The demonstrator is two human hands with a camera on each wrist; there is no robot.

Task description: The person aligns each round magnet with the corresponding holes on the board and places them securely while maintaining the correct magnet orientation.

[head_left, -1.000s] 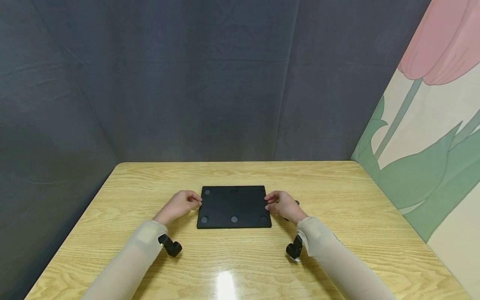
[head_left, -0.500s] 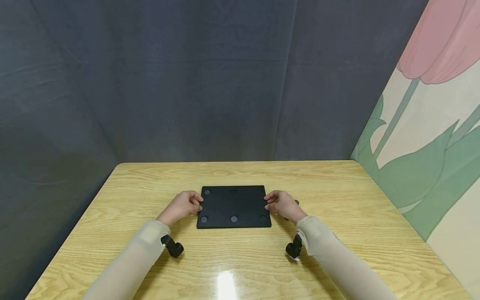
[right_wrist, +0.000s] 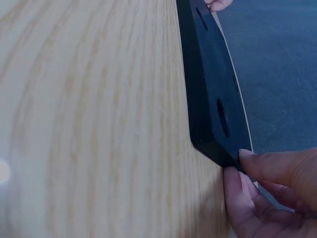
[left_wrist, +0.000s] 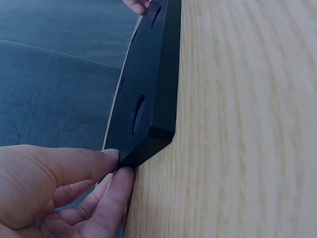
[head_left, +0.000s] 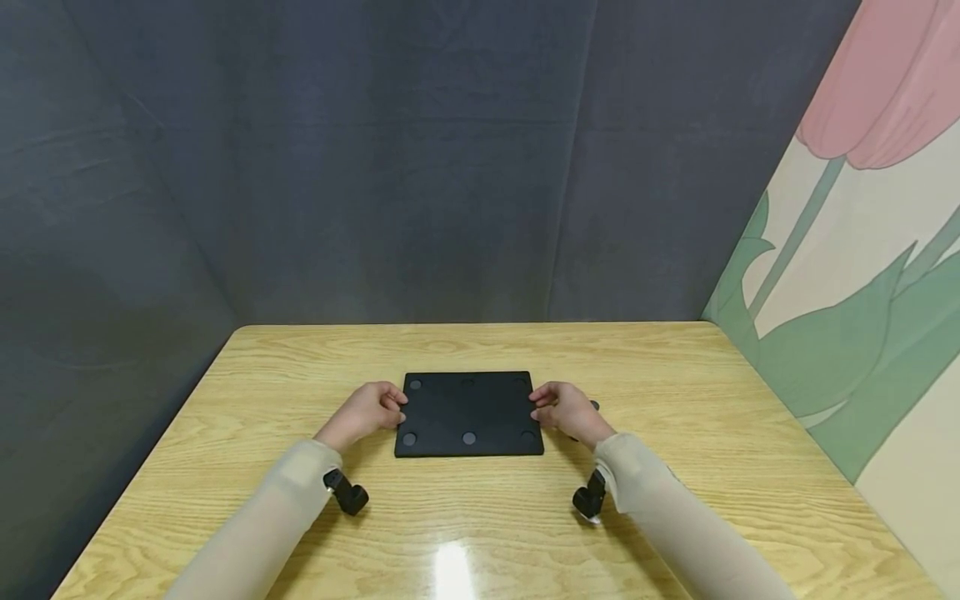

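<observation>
A flat black rectangular board point(head_left: 469, 408) with several round recesses along its long edges lies on the wooden table. At its left edge, my left hand point(head_left: 365, 412) pinches the side between thumb and fingers. In the left wrist view, the left thumb point(left_wrist: 89, 161) sits over the top face, with a fingertip below at the side. My right hand point(head_left: 567, 410) grips the opposite edge in the same way. The right wrist view has that thumb point(right_wrist: 270, 163) at the board's top edge and a finger against its side near the tabletop.
The wood-grain table point(head_left: 300, 367) reaches back to a dark grey curtain point(head_left: 405, 167). On the right stands a panel painted with a tulip point(head_left: 885, 83). A small dark thing point(head_left: 595, 405) shows partly from behind my right hand.
My left hand has moved slightly right, its fingertips now over the board's left edge. The right hand and the board have stayed almost still.
</observation>
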